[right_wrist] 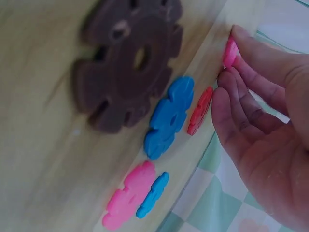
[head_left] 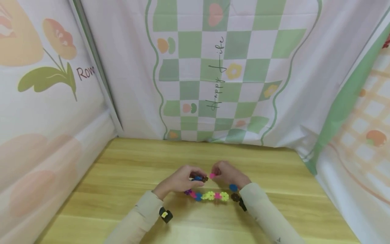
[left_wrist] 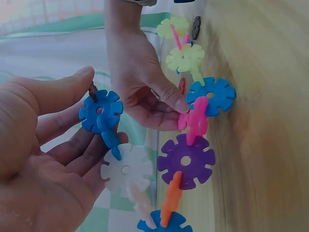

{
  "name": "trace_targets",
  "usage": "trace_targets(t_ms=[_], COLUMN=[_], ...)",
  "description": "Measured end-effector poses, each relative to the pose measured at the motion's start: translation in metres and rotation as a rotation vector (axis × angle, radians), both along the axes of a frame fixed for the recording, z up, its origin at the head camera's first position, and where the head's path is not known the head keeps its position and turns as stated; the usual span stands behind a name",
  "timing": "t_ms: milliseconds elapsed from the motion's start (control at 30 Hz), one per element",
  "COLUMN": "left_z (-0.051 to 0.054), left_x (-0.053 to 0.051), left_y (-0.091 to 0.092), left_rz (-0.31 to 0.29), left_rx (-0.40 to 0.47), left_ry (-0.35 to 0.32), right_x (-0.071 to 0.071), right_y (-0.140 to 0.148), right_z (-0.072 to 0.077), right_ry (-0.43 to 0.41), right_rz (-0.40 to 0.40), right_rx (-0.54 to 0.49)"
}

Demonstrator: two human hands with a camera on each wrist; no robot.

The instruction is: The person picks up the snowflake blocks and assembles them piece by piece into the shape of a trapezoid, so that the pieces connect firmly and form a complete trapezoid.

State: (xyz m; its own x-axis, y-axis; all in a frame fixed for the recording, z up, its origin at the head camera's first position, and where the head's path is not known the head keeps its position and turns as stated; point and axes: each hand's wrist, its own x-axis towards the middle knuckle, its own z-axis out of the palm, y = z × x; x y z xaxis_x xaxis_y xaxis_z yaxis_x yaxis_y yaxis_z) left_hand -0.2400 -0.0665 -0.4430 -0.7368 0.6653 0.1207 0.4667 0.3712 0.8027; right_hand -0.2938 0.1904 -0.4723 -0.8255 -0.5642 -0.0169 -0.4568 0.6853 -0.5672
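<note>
A chain of notched plastic discs curves over the table, with yellow pieces [head_left: 211,195], a purple disc [left_wrist: 186,161] and a white disc [left_wrist: 126,170]. My left hand [head_left: 182,178] pinches a brown disc [left_wrist: 92,90] at the chain's end between thumb and fingers; a blue disc [left_wrist: 101,111] is joined to it. My right hand [head_left: 226,173] pinches a loose pink disc [right_wrist: 230,51] between thumb and index finger, a short way right of the brown disc in the head view. The two discs are apart.
Near the right wrist lie a brown disc [right_wrist: 130,63], a blue disc [right_wrist: 169,117], a red disc [right_wrist: 200,111], a pink disc [right_wrist: 129,195] and a small blue disc [right_wrist: 152,195]. Printed cloth [head_left: 219,67] hangs behind the wooden table [head_left: 134,159].
</note>
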Motion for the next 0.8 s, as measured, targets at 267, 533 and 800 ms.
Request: trace_targets(t_ms=[267,533,800], left_z=[0.003,0.009,0.008], left_x=[0.003,0.007,0.006], left_y=[0.001,0.002,0.005], left_rz=[-0.019,-0.018,-0.019], left_rx=[-0.024,-0.075,-0.080], left_ry=[0.054,0.118,0.137], right_x=[0.021,0.059,0.080], right_y=[0.007,0.006,0.003], right_z=[0.013,0.046,0.044], right_ry=[0.024,0.123,0.266], right_rz=[-0.035,-0.037,0.020], right_rx=[-0.147,-0.331,-0.438])
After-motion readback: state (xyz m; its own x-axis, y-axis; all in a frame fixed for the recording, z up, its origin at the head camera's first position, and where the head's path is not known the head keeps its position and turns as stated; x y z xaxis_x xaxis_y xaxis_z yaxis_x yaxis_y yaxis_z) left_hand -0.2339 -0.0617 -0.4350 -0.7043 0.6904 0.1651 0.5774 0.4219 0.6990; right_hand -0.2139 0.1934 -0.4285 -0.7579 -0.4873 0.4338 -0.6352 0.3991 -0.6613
